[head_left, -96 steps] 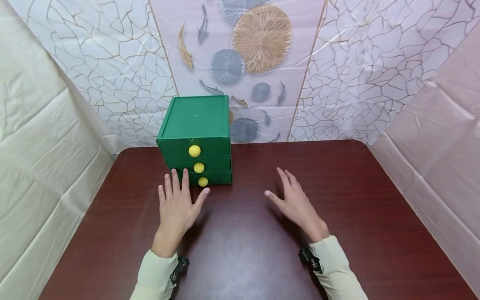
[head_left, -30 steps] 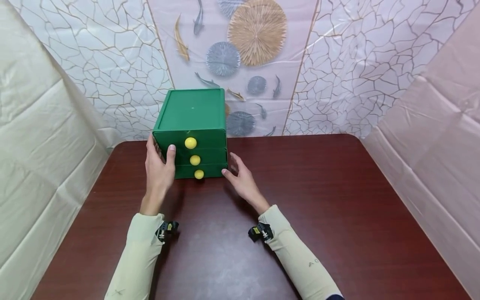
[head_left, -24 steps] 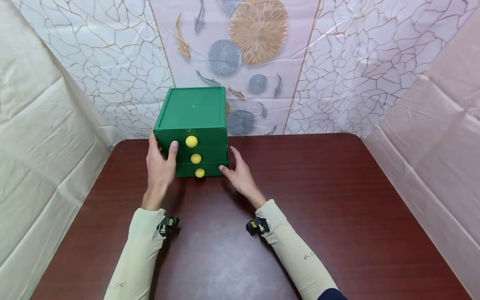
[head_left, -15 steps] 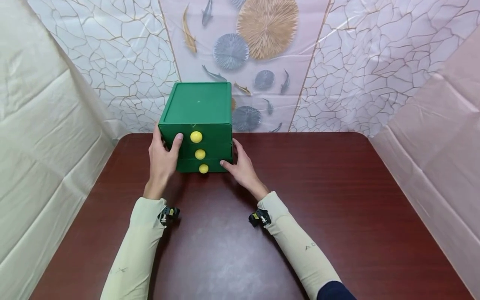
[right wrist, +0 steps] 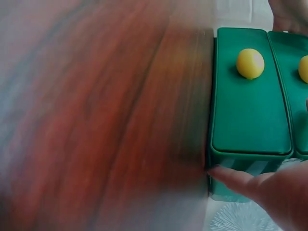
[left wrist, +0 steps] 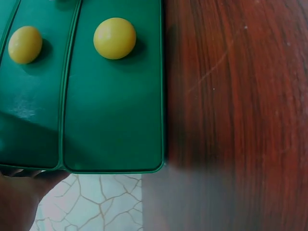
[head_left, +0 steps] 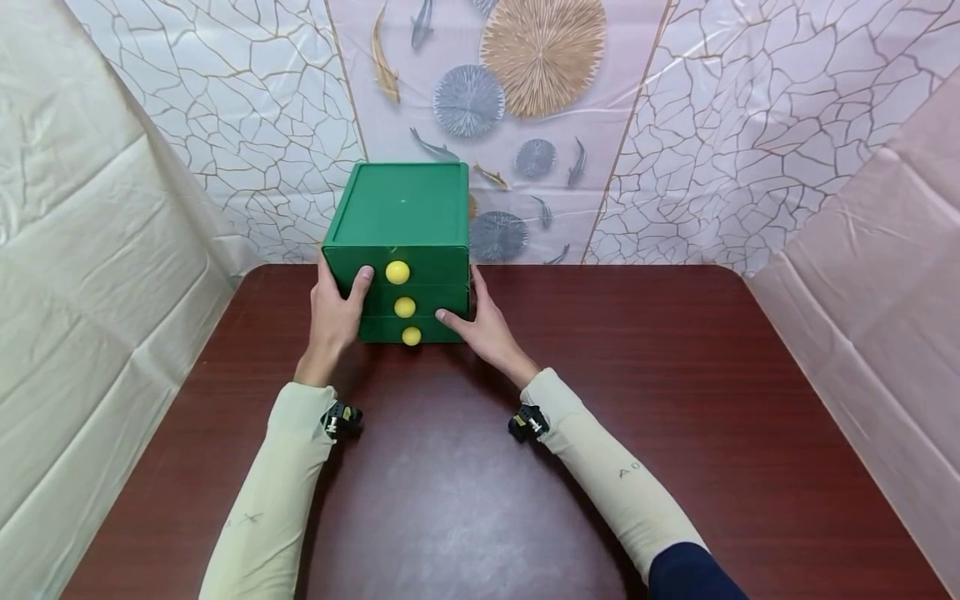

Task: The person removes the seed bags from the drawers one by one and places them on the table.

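Note:
A green mini drawer unit (head_left: 405, 208) stands at the back of the table, left of centre. Three drawers make up its front, each with a round yellow knob (head_left: 397, 272), and all are closed. My left hand (head_left: 334, 312) grips its left side, thumb across the top drawer's front and fingers hidden behind the edge. On the other side my right hand (head_left: 487, 329) holds the lower right corner, thumb on the front. In the right wrist view a finger (right wrist: 236, 180) lies along the unit's side. The left wrist view shows two knobs (left wrist: 114, 38) close up.
The dark red wooden table (head_left: 637, 375) extends around the unit. A patterned backdrop (head_left: 712, 150) hangs right behind it. Pale cloth sides (head_left: 105, 250) flank the table. Both wrists carry small black cameras (head_left: 341, 421).
Earlier both hands were spread over the table, apart from each other. The left has moved onto the unit's left side, and the right has come left onto its right side.

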Demonstrator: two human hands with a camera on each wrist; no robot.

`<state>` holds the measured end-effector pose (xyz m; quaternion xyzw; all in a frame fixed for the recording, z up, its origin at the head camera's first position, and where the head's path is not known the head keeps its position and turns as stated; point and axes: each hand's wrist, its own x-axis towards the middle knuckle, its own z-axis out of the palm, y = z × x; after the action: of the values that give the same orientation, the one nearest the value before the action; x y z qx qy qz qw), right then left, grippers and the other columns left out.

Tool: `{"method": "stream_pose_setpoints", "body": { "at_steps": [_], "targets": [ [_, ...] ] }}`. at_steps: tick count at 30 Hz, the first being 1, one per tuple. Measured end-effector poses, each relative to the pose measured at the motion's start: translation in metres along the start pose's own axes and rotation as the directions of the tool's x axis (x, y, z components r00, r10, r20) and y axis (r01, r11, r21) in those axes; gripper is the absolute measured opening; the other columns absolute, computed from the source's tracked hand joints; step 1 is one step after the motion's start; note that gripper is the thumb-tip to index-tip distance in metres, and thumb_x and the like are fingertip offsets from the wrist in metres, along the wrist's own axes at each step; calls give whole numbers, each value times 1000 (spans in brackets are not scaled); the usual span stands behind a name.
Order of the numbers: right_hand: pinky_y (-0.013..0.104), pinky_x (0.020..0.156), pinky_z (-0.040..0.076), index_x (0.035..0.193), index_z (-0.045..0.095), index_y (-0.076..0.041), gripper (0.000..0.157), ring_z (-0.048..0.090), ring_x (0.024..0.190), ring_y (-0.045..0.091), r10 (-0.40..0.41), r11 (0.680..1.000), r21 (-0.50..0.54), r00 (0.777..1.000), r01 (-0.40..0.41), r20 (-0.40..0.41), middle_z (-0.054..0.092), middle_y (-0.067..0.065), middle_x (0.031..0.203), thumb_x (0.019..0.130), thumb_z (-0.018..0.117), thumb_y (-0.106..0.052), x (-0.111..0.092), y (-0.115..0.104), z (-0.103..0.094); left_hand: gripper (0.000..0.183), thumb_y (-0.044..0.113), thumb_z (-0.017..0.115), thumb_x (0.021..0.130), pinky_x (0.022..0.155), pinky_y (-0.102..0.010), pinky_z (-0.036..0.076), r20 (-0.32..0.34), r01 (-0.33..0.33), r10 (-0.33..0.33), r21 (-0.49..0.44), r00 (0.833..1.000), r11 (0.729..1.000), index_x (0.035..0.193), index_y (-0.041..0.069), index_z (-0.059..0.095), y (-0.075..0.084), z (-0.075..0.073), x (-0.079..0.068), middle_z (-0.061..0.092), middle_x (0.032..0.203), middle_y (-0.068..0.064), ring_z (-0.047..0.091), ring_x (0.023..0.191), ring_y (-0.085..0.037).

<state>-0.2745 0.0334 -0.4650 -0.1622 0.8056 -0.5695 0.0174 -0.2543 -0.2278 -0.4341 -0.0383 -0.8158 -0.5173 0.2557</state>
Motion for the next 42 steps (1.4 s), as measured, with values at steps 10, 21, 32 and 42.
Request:
{"method": "stream_pose_setpoints", "body": {
  "at_steps": [10,21,32,42],
  "targets": [
    [50,114,45,166,1,-48,97,49,146,27,-24,998,50,1000,24,1,32,2,171,102,72,-32,3,-4,6,69,41,63,106,111,-53,43,23,29,-25,-177,999,984,166,27,31,-4,3,-1,54,150,-13,54,131,-28],
    [52,113,46,166,-1,-48,95,50,145,29,-34,998,60,999,34,-1,36,6,169,103,68,-33,-3,-5,6,65,25,62,107,108,-50,43,23,37,-32,-238,999,971,165,14,33,23,2,-10,52,147,-20,53,128,-29],
    [53,115,43,167,-3,-45,94,48,146,28,2,999,41,1000,-1,-12,37,8,168,105,66,-30,-32,-5,-9,67,26,61,108,112,-53,41,53,26,-13,-247,998,969,166,12,30,47,12,-34,50,152,-19,52,131,-29],
    [53,116,42,169,-3,-38,93,46,148,28,22,998,66,1000,-21,-13,37,8,167,106,65,-27,-53,-8,-22,69,21,60,107,110,-57,42,46,23,-13,-233,999,972,167,12,27,64,21,-48,53,151,-23,55,129,-35]
  ]
}}
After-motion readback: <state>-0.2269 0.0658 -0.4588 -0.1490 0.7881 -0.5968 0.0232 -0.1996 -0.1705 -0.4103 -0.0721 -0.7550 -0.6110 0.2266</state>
